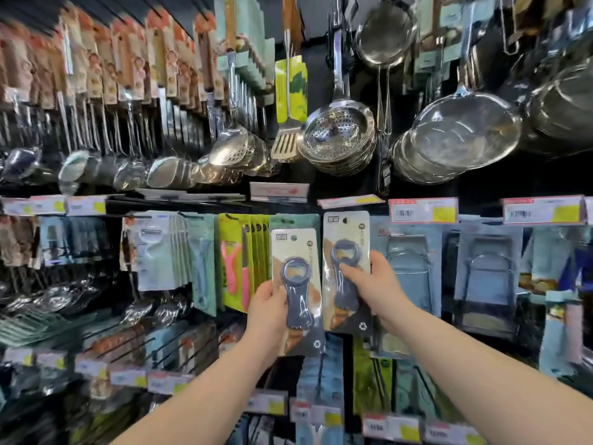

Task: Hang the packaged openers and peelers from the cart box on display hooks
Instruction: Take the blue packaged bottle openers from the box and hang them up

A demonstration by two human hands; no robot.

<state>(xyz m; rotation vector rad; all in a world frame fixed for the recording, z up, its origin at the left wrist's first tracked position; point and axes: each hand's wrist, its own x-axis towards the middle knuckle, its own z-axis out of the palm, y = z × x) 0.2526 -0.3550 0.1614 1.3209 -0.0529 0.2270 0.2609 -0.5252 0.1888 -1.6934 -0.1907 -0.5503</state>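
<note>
Openers on printed cards, two of them, are what I have raised against the display wall: the left pack point(296, 284) in my left hand point(268, 313), the right pack point(346, 271) in my right hand point(373, 284), side by side, the right one slightly higher. Both stand upright with the long axis vertical, the opener's ring end up and the hang hole at the top edge, printed faces toward me.

My left hand pinches its pack low on the left edge, thumb on the front and fingers hidden behind. My right hand grips its pack at mid-height, thumb laid across the opener and fingers curled round the right edge.

I judge these light. The card is stiff enough to stay straight, but the plastic front looks slick, so a hold on the card edges below the middle seems best, leaving the hole free. I cannot make out the hook itself behind either pack.

Just to the left hangs a pink peeler pack point(232, 268), and further left a white peeler pack point(154, 252). Price tags point(423, 211) run along the rail above, with strainers point(465, 133) and skimmers point(340, 133) hanging higher up.
</note>
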